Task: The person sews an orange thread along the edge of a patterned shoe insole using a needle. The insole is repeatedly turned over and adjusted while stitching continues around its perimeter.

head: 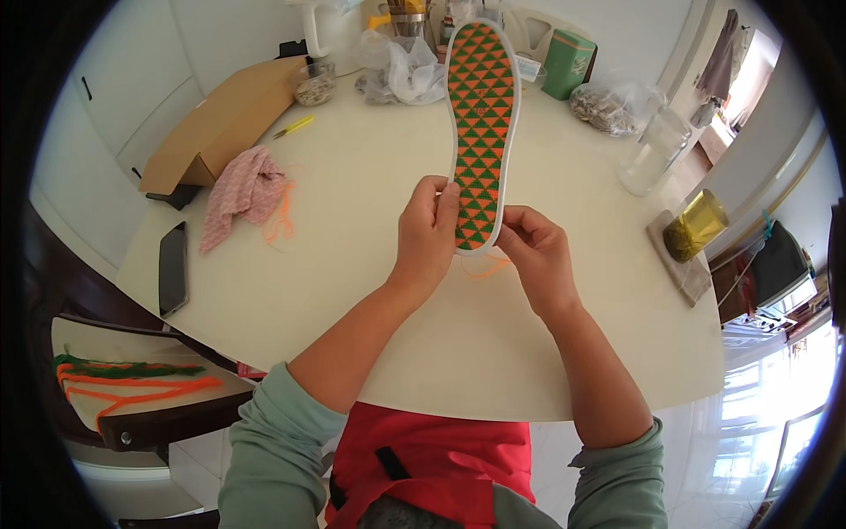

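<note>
An embroidered insole [484, 125] with green and orange triangles and a white edge stands nearly upright above the table. My left hand [429, 228] grips its lower left edge, the thumb lying on the patterned face. At the lower right edge is my right hand [538, 254], its thumb and forefinger closed against the border; some fingers are hidden behind the insole. Whether a needle is between those fingers is too small to tell. Orange thread [492, 267] hangs in a loop under the heel end, between both hands.
On the left lie a pink cloth [244, 192], orange thread [281, 215], a phone [173, 271], a yellow cutter [294, 126] and a cardboard box [225, 119]. At right stand a glass jar [654, 152] and a cup of tea [694, 228]. Yarn [145, 383] rests on a chair.
</note>
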Demonstrator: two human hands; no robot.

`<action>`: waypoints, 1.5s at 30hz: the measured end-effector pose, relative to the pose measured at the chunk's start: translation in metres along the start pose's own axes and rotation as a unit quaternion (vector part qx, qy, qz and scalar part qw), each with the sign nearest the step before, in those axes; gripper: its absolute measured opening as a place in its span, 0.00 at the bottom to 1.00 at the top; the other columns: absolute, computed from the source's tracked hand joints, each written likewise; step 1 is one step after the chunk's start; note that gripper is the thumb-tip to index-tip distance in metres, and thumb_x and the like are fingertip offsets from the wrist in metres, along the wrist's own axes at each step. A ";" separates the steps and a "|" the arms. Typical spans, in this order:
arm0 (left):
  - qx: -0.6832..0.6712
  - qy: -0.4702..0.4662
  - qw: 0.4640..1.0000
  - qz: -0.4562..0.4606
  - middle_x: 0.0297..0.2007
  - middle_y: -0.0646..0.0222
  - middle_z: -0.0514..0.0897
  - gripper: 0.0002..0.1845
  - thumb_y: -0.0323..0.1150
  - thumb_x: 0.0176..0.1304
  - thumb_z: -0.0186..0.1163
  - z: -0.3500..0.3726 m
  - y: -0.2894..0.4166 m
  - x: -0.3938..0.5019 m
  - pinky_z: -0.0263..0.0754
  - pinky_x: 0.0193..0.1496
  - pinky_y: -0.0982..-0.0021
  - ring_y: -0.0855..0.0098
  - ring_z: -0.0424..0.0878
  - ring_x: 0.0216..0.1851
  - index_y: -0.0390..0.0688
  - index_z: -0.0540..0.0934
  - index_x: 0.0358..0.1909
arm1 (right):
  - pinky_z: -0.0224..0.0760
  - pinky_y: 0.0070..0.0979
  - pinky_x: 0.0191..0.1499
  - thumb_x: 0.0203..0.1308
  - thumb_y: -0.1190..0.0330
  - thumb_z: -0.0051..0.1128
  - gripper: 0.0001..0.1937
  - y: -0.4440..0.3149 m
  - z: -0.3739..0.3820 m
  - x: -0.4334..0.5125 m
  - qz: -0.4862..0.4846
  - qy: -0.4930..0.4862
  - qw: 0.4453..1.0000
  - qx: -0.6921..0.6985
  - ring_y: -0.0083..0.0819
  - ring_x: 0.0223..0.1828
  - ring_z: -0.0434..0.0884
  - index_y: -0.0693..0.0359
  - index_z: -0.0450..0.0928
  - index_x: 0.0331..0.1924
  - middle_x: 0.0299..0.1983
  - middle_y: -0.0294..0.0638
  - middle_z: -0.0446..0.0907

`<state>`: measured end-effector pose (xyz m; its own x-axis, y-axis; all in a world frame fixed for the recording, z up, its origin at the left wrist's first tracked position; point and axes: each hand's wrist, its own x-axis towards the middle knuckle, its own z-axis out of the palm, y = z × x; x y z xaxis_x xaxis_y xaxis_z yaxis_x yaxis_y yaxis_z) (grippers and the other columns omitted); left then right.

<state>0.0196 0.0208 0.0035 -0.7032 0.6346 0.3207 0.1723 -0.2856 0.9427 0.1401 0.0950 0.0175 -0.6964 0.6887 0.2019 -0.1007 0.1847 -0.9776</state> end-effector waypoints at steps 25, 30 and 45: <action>0.147 0.040 0.983 0.102 0.18 0.68 0.71 0.06 0.31 0.68 0.49 -0.003 0.003 -0.003 0.63 0.23 0.71 0.76 0.67 0.19 0.38 0.68 0.35 | 0.66 0.22 0.49 0.63 0.66 0.53 0.17 0.002 -0.004 0.004 0.066 -0.073 0.987 0.123 0.20 0.41 0.74 0.69 0.73 0.51 0.40 0.37 0.79; 0.153 0.028 0.985 0.080 0.18 0.68 0.71 0.06 0.31 0.68 0.49 -0.001 0.006 -0.005 0.63 0.23 0.71 0.76 0.67 0.19 0.39 0.68 0.35 | 0.68 0.20 0.47 0.62 0.70 0.53 0.17 0.000 -0.004 0.003 0.057 -0.057 0.987 0.139 0.19 0.39 0.75 0.69 0.70 0.52 0.40 0.38 0.80; 0.142 0.001 0.987 0.071 0.19 0.67 0.72 0.06 0.30 0.68 0.50 -0.003 0.001 -0.005 0.64 0.22 0.71 0.76 0.68 0.19 0.39 0.65 0.37 | 0.69 0.25 0.38 0.48 0.77 0.63 0.13 0.000 -0.005 0.005 -0.304 0.081 0.899 -0.306 0.28 0.36 0.74 0.60 0.77 0.40 0.36 0.36 0.75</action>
<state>0.0216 0.0152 0.0028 -0.6590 0.6013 0.4519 0.4561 -0.1582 0.8757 0.1401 0.1019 0.0191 -0.5269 0.4149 0.7417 0.0175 0.8778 -0.4786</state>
